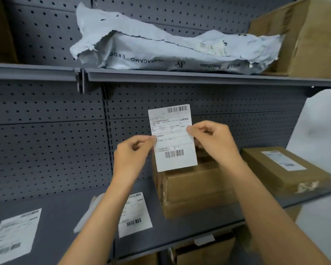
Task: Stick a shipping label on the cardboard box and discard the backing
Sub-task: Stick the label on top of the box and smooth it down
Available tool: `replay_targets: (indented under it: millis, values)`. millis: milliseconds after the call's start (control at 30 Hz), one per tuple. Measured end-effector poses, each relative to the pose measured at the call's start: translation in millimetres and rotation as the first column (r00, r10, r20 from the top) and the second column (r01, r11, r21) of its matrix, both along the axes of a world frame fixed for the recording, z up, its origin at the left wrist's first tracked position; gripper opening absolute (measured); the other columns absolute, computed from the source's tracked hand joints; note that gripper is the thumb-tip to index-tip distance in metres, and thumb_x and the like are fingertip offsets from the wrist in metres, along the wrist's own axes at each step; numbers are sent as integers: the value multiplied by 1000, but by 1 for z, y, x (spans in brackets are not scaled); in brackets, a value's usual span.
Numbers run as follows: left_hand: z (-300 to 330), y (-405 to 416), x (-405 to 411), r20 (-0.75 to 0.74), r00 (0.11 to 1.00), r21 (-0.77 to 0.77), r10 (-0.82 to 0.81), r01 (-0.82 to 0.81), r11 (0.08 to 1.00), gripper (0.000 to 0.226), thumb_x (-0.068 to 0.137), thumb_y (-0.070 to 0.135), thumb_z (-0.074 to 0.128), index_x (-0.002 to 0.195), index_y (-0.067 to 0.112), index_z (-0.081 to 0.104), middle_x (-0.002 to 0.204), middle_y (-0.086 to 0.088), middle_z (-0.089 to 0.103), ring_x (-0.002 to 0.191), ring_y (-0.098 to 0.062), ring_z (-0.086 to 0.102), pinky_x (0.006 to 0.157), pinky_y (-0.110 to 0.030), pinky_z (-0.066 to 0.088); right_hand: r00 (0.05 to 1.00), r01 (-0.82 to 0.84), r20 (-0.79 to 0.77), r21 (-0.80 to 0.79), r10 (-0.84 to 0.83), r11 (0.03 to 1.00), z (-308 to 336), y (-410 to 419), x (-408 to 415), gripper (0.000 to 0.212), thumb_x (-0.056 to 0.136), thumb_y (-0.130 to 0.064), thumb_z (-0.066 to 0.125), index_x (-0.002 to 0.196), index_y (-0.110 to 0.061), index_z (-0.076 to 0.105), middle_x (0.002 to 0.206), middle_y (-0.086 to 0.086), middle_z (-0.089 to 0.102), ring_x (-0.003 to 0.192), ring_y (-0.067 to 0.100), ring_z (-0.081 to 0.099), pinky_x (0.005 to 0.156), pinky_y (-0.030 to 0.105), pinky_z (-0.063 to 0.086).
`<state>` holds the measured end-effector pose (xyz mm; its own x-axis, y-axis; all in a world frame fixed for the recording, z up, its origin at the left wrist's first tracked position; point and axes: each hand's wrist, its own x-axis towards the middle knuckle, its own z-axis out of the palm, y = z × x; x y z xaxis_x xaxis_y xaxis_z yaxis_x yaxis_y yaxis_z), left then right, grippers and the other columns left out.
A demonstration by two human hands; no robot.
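Observation:
A white shipping label (173,138) with two barcodes is held upright in the air, printed side toward me. My left hand (132,153) pinches its left edge. My right hand (212,140) pinches its right edge. Just behind and below the label a brown cardboard box (195,186) sits on the grey shelf (180,232), partly hidden by the label and my right forearm. I cannot tell whether the backing is still on the label.
Two more labels lie flat on the shelf: one at the left (13,236), one under my left forearm (135,215). A flat labelled box (283,167) sits at the right. On the upper shelf lie a torn grey mailer bag (170,48) and a big box (310,35).

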<state>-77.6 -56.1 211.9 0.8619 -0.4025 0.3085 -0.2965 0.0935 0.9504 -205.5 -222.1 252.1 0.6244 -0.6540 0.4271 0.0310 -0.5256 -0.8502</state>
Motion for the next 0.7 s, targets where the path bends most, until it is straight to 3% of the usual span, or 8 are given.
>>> replay_targets:
  millis: [167,300,400,500,567,700]
  values:
    - [4,-54,-15,-33,998,39,50,-49,998,20,87,41,75,82,22,80,85,-1,78,87,-10,71,82,-23,48,996,-58,-67,86,64,995,1,-60,-4,16,91,-34,69,94,-21,77,88,-6,78,68,2,69,59,16,51]
    - [3,-99,-23,1,990,98,144,-143,985,25,88,44,72,78,22,77,88,3,79,92,-15,72,84,-31,53,988,-78,-121,115,92,990,-2,-109,-1,19,89,-37,70,96,-21,76,92,-6,78,83,14,73,73,30,58]
    - [-2,-124,-25,-8,980,162,200,-196,967,26,86,46,69,72,25,75,85,7,77,87,-19,66,79,-31,50,983,-82,-152,132,102,988,-8,-137,5,19,88,-37,70,95,-19,76,91,-6,78,87,17,72,75,32,58]
    - [-8,-141,-23,26,969,242,244,-243,939,25,78,57,65,71,35,77,67,28,68,122,-31,57,90,-42,49,977,-92,-180,135,116,986,-16,-156,9,20,87,-36,71,94,-18,75,91,-5,77,83,15,71,70,28,56]
    - [-12,-147,-20,46,966,311,255,-256,915,27,82,56,64,74,35,78,75,28,69,140,-32,37,97,-42,39,973,-88,-199,136,114,987,-22,-163,12,19,86,-36,71,93,-19,75,90,-4,77,81,13,69,70,28,56]
    - [-14,-156,-19,113,955,445,275,-297,845,29,81,59,61,77,35,77,108,12,73,136,-31,26,92,-38,29,972,-73,-209,165,107,984,-32,-177,19,19,84,-36,73,88,-17,76,89,-3,77,85,13,68,74,30,54]
